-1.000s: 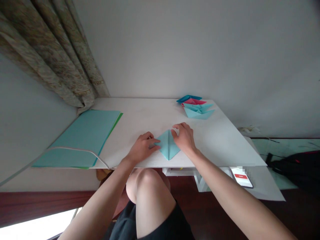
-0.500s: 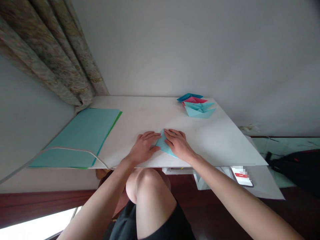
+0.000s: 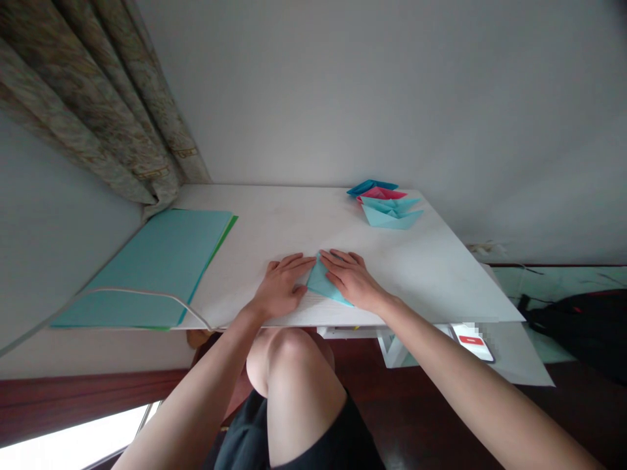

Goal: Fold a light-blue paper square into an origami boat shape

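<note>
Both hands flat on the blue fold (image 3: 319,283) near the desk (image 3: 431,274) edge — left hand (image 3: 281,287) and right hand (image 3: 350,281) pressing down, fingers spread, nothing gripped.

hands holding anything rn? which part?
Nothing lifted. Both hands press the folded light-blue paper flat on the white desk: right hand covers its right half, left hand fingertips on its left edge.

Both hands (image 3: 313,282) press flat on folded blue paper (image 3: 321,285) on white desk (image 3: 431,267).
</note>
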`<state>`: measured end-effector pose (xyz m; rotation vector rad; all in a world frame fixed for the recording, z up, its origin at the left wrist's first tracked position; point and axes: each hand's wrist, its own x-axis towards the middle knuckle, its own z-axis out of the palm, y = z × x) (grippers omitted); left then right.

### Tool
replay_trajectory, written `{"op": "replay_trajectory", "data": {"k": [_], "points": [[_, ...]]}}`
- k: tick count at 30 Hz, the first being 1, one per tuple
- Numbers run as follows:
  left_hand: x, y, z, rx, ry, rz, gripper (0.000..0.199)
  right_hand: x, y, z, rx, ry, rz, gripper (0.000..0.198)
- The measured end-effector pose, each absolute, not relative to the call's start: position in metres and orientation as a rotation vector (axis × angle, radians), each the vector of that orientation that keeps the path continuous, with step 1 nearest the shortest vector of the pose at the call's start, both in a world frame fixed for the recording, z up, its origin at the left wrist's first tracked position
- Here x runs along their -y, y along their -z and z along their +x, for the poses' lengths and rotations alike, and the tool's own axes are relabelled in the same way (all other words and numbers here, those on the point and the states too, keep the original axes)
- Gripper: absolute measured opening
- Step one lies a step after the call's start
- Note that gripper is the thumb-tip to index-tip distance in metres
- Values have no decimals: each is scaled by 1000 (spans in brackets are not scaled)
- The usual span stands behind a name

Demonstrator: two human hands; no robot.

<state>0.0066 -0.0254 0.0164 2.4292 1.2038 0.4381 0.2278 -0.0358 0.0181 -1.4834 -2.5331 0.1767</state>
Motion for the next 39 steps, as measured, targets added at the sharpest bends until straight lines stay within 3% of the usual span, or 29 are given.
{"op": "replay_trajectory", "data": {"k": [30, 39], "points": [[27, -17, 11, -1228, -356, 2481, 70, 36, -19, 232, 2515, -246, -1474, 49], [26, -22, 12, -1273, -96, 2485, 76, 37, -22, 231, 2556, -244, -1455, 50]]}}
